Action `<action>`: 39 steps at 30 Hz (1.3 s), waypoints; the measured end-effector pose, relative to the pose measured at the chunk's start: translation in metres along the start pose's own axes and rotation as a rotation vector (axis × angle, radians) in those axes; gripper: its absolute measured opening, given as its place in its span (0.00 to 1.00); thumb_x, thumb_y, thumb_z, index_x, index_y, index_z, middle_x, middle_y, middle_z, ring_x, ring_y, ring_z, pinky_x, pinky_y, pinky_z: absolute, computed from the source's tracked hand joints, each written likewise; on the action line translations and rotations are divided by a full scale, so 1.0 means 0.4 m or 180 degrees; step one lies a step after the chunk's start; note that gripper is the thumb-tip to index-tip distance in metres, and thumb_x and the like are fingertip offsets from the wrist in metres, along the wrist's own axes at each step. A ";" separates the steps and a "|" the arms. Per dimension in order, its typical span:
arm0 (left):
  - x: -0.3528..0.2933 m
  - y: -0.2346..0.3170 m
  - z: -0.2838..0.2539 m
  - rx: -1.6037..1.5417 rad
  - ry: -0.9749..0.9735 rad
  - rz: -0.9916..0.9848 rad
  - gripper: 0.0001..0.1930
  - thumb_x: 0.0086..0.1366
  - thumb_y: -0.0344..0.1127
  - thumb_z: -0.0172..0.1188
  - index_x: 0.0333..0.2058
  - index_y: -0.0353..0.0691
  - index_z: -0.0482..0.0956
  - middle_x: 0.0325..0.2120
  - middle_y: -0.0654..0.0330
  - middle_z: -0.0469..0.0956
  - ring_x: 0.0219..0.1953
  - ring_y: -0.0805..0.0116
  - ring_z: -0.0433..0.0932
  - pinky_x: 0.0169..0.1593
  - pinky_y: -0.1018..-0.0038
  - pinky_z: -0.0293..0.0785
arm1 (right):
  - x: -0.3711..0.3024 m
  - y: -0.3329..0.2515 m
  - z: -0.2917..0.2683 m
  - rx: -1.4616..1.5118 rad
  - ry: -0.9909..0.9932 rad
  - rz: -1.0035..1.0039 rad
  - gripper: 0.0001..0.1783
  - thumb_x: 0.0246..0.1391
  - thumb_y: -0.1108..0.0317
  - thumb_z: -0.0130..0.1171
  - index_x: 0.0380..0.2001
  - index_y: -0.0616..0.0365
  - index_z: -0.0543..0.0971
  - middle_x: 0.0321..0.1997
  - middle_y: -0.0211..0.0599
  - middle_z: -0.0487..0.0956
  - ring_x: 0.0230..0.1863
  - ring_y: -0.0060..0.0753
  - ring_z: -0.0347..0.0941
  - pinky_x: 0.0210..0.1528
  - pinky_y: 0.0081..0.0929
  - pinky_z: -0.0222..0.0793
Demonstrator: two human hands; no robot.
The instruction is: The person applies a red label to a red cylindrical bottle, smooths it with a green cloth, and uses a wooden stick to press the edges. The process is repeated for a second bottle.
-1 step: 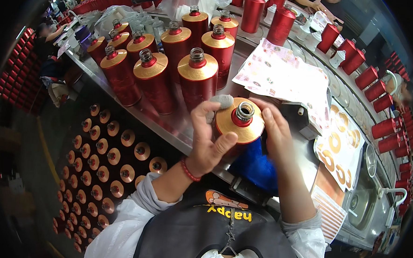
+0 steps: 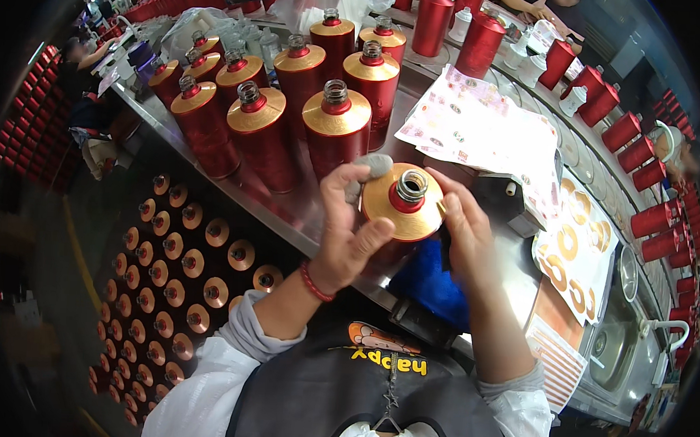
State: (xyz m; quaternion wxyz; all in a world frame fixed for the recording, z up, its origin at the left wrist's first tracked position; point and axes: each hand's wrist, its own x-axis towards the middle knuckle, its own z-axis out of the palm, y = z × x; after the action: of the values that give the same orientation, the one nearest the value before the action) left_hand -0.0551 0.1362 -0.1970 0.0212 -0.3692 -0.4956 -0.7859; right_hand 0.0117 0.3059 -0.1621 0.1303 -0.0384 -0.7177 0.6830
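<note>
**A red bottle (image 2: 398, 213) in hand, mouth upward**

The steel desk (image 2: 306, 226) takes up the middle of the view. Below its left edge, many more gold-topped bottles (image 2: 193, 262) stand in rows. On the desk, beyond the left hand, a cluster of red bottles (image 2: 335, 131) stands upright. To the right lie printed papers (image 2: 481, 126) and, nearer, a white sheet (image 2: 595, 267) carrying gold rings. A blue cloth (image 2: 433, 288) lies just beside the right forearm.

The held bottle is over the near part of the desk, between the hands and in front of the cluster. Its long axis runs roughly vertical, with the open mouth pointing up toward the camera and the body dropping away beneath. Its base is hidden, so whether it rests on anything I cannot tell.

The left hand (image 2: 344, 246) has its fingers clamped on the gold shoulder, thumb at the near edge, index curled round the far left. The right hand (image 2: 469, 234) is at the opposite edge, thumb at the rim; its other fingers are partly hidden, so I cannot tell whether they clamp or merely press.

The step looks like working round the edge of the gold shoulder. Such a move calls for a firm left hold while the right thumb follows the rim.

Smallest are the grey finger covers (image 2: 379, 165) on the left hand.
</note>
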 end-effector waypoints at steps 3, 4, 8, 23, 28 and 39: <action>0.020 0.013 -0.045 -0.0252 0.0054 -0.0373 0.25 0.75 0.43 0.52 0.62 0.36 0.57 0.60 0.53 0.63 0.63 0.64 0.65 0.68 0.67 0.58 | -0.050 -0.017 -0.005 -0.0496 0.0074 -0.0038 0.20 0.68 0.64 0.51 0.57 0.64 0.76 0.51 0.37 0.78 0.53 0.25 0.71 0.57 0.24 0.66; 0.018 0.005 -0.050 -0.0101 0.0140 -0.0440 0.23 0.76 0.44 0.50 0.61 0.35 0.60 0.60 0.53 0.64 0.63 0.65 0.65 0.68 0.67 0.59 | -0.054 -0.025 -0.010 -0.0471 0.0125 0.0065 0.20 0.68 0.64 0.52 0.57 0.63 0.75 0.51 0.38 0.78 0.53 0.27 0.71 0.57 0.25 0.65; 0.007 0.023 -0.026 -0.0009 0.0049 -0.0389 0.23 0.76 0.46 0.49 0.58 0.32 0.67 0.56 0.54 0.70 0.60 0.67 0.69 0.66 0.69 0.62 | -0.025 -0.024 0.008 -0.0763 0.0131 -0.0589 0.24 0.65 0.63 0.56 0.60 0.63 0.73 0.52 0.41 0.78 0.52 0.32 0.72 0.59 0.29 0.65; 0.020 0.050 0.008 0.0565 0.0021 -0.0596 0.29 0.60 0.28 0.60 0.59 0.31 0.61 0.53 0.49 0.70 0.56 0.63 0.72 0.61 0.68 0.69 | -0.004 -0.011 0.020 -0.0784 -0.0077 -0.0832 0.26 0.62 0.64 0.60 0.60 0.67 0.72 0.54 0.42 0.77 0.53 0.33 0.72 0.60 0.30 0.65; -0.001 0.036 0.004 0.1103 0.0175 -0.0194 0.31 0.60 0.31 0.63 0.59 0.31 0.61 0.53 0.48 0.70 0.55 0.59 0.72 0.62 0.64 0.67 | -0.008 -0.006 0.011 -0.0417 -0.0193 -0.0248 0.27 0.67 0.61 0.54 0.64 0.63 0.69 0.55 0.35 0.75 0.48 0.21 0.69 0.52 0.20 0.65; -0.008 0.040 0.039 0.1119 0.0313 0.0242 0.28 0.65 0.34 0.63 0.58 0.33 0.61 0.53 0.47 0.69 0.51 0.55 0.73 0.59 0.62 0.67 | -0.009 0.002 0.007 -0.0574 -0.0221 -0.0431 0.25 0.68 0.62 0.52 0.64 0.63 0.69 0.53 0.34 0.75 0.47 0.21 0.67 0.51 0.19 0.63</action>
State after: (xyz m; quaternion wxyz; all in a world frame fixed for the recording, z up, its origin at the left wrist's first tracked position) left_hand -0.0377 0.1394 -0.1832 0.1393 -0.3394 -0.6094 -0.7029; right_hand 0.0143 0.3026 -0.1634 0.1472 0.0223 -0.7813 0.6061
